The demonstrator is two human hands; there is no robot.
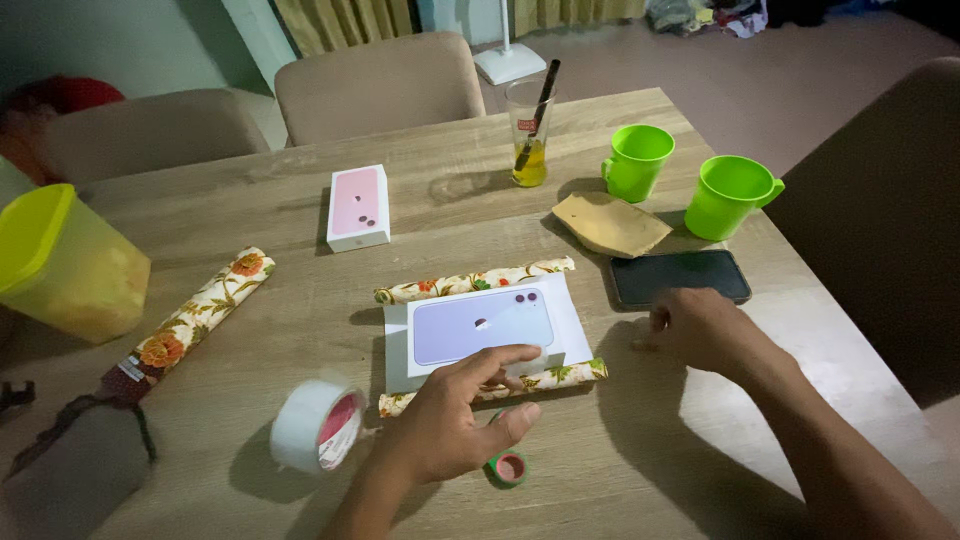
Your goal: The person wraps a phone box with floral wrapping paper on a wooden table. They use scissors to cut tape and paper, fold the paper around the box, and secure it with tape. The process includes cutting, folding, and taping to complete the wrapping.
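A lilac phone box (482, 326) lies on a white sheet of floral wrapping paper (480, 282) whose far and near edges are curled up. My left hand (462, 412) reaches over the near curled edge, with its fingertips on the box's front edge. My right hand (703, 327) rests on the wooden table (300, 330) to the right of the paper, fingers curled, holding nothing, just below a dark phone (680, 277). A small green-rimmed tape roll (508, 468) lies beside my left thumb.
A large roll of tape (317, 425), a rolled floral wrapping paper (190, 322) and a yellow lidded container (62, 266) are at the left. A pink phone box (358, 207), a glass with a straw (528, 133), two green cups (637, 161) (729, 196) and a brown pad (610, 223) are farther back. Chairs stand around.
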